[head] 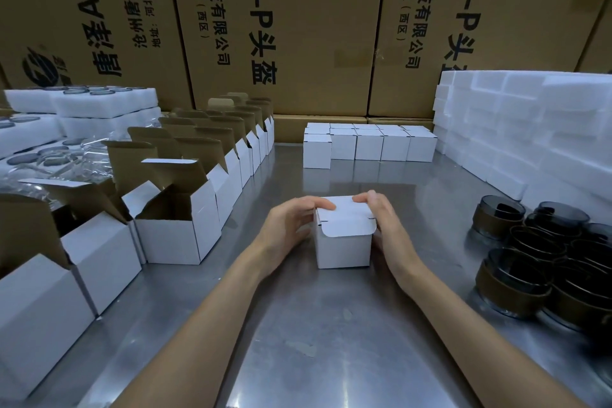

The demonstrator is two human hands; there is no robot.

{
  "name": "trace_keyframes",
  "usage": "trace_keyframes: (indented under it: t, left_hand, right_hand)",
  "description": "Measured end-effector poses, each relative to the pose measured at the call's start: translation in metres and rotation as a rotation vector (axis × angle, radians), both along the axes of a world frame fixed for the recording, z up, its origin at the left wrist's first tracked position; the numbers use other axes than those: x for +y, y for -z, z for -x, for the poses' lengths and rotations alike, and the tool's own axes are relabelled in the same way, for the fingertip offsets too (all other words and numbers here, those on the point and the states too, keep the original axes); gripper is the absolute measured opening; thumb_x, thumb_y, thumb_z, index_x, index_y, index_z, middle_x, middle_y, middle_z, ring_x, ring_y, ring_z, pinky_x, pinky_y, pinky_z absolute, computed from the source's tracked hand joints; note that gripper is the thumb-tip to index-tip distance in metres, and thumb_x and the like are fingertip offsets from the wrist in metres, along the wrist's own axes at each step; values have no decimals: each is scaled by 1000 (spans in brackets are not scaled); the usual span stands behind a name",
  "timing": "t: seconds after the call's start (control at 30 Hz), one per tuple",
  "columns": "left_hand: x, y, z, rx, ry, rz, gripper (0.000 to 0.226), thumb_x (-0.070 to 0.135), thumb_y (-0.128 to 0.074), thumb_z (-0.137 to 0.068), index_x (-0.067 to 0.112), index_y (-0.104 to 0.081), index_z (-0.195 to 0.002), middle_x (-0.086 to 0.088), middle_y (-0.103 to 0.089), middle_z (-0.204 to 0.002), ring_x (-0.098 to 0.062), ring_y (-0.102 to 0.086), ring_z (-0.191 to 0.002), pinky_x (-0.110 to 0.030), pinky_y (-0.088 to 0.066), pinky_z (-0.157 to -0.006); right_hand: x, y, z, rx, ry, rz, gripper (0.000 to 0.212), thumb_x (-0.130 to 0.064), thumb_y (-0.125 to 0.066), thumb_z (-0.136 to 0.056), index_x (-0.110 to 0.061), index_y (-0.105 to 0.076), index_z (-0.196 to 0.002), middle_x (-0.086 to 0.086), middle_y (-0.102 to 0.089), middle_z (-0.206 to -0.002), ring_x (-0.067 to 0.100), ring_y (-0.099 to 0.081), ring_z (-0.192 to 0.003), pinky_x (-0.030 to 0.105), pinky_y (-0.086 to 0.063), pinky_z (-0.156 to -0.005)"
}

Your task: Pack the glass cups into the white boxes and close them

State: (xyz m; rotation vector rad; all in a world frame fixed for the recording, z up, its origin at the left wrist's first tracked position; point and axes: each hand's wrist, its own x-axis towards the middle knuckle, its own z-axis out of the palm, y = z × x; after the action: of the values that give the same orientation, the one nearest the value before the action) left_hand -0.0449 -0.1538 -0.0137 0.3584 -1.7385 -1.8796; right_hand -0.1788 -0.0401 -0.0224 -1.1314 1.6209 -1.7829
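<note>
A small white box (344, 247) stands on the metal table (331, 341) in the middle, its lid folded down with the front tuck flap showing over the front wall. My left hand (291, 225) grips its left side, fingertips on the lid. My right hand (385, 222) holds the right side, fingers curled over the lid's far corner. Dark smoky glass cups (536, 262), several with brown bands, sit stacked at the right. What the box holds is hidden.
Rows of open white boxes (178, 228) with raised brown-lined flaps line the left. Several closed white boxes (367, 144) stand at the back. White foam blocks (530, 129) pile at the right back, foam trays with cups (82, 103) at the left back. Big cardboard cartons (298, 26) form the far wall.
</note>
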Motion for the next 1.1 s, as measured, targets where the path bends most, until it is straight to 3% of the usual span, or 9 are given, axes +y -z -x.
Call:
trace_keyframes:
  t: [0.1, 0.23, 0.33, 0.47, 0.63, 0.87, 0.97, 1.03, 1.1]
  left_hand:
    - [2, -1, -5, -43, 89, 58, 32, 46, -67, -69, 28, -69, -95, 4, -64, -110, -11, -60, -99, -27, -43, -88]
    - [4, 5, -2, -88, 27, 177, 50, 33, -82, -65, 33, -62, -110, -1, -64, -119, -17, -61, -110, -32, -47, -98]
    - [6, 4, -1, -32, -23, 111, 50, 33, -85, -63, 29, -65, -109, -5, -64, -122, -23, -65, -107, -37, -51, -94]
    - [7, 2, -1, -6, -38, 45, 47, 35, -84, -63, 26, -68, -106, -4, -67, -117, -23, -69, -98, -35, -55, -83]
    - [9, -1, -3, 26, 19, -37, 33, 22, -78, -71, 24, -68, -102, -2, -69, -105, -21, -69, -92, -28, -55, -73]
    - [8, -1, -6, 41, 139, -123, 28, 10, -65, -74, 21, -58, -99, -8, -60, -114, -23, -61, -100, -33, -45, -88]
    - [9, -4, -6, 29, 137, -150, 19, 28, -63, -78, 22, -55, -94, -6, -57, -106, -22, -53, -95, -33, -38, -82]
    - [11, -5, -5, 0, 97, -132, 22, 39, -61, -78, 22, -54, -91, -2, -54, -94, -18, -47, -85, -30, -33, -72]
    - [11, -5, -3, -6, 69, -119, 19, 37, -62, -77, 23, -54, -87, 4, -54, -83, -14, -47, -77, -28, -32, -67]
  right_hand:
    - [0, 0, -4, 63, -13, 12, 38, -61, -49, -86, -27, -51, -102, -21, -54, -96, -12, -51, -85, 3, -39, -71]
    - [1, 1, -3, 91, -55, 38, 38, -58, -51, -80, -29, -51, -104, -14, -54, -104, -9, -51, -91, 8, -39, -77]
    - [2, 0, -4, 95, -52, 86, 36, -53, -62, -83, -25, -53, -104, -20, -60, -94, -11, -56, -84, 6, -42, -69]
    - [1, -2, -7, 96, -19, 134, 41, -51, -60, -75, -21, -54, -102, -26, -65, -82, -10, -60, -78, 8, -44, -63]
    - [2, -3, -11, 81, -27, 156, 42, -47, -61, -74, -16, -53, -102, -15, -61, -87, -10, -59, -76, 7, -44, -62]
    - [0, 3, -6, 85, -83, 72, 26, -20, -59, -92, -12, -46, -112, -7, -48, -94, -16, -51, -72, 3, -39, -65]
    - [1, 0, -7, 41, -117, 54, 30, -28, -64, -90, -17, -45, -110, -6, -50, -96, -10, -53, -77, 8, -41, -68]
    - [2, -1, -8, -26, -125, 49, 26, -37, -59, -88, -21, -47, -105, -3, -50, -100, 3, -52, -86, 19, -41, -77]
    - [1, -3, -9, -68, -114, 57, 22, -40, -55, -89, -21, -48, -100, -1, -47, -103, 10, -47, -91, 26, -37, -81]
